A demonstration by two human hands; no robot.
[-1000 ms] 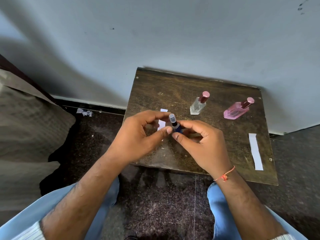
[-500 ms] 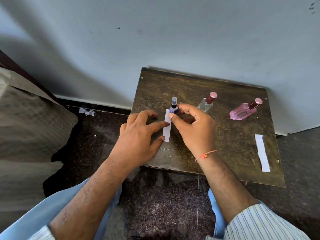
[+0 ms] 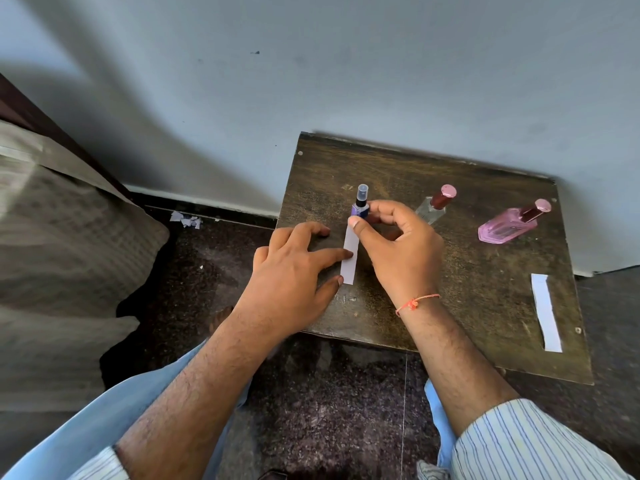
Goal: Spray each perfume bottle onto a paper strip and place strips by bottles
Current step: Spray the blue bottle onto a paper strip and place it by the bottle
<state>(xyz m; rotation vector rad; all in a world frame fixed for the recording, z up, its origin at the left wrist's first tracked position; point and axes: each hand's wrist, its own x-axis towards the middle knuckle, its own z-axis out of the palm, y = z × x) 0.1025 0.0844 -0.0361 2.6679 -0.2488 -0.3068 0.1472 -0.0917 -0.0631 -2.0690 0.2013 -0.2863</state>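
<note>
A small blue spray bottle with a clear cap stands upright on the dark wooden table, and my right hand grips its body between thumb and fingers. A white paper strip lies flat just in front of the bottle. My left hand rests on the table with spread fingers, its index fingertip touching the strip's left edge. A clear bottle with a maroon cap stands to the right. Farther right stands a pink bottle. A second white strip lies near the table's right edge.
The table stands against a pale blue wall. A grey cushion lies on the dark speckled floor at the left. Paper scraps sit by the skirting. My knees in light blue trousers are below the table's front edge.
My right hand carried the blue bottle from above the table's front down onto the table behind the strip. My left hand let go of it and settled flat beside the strip.
</note>
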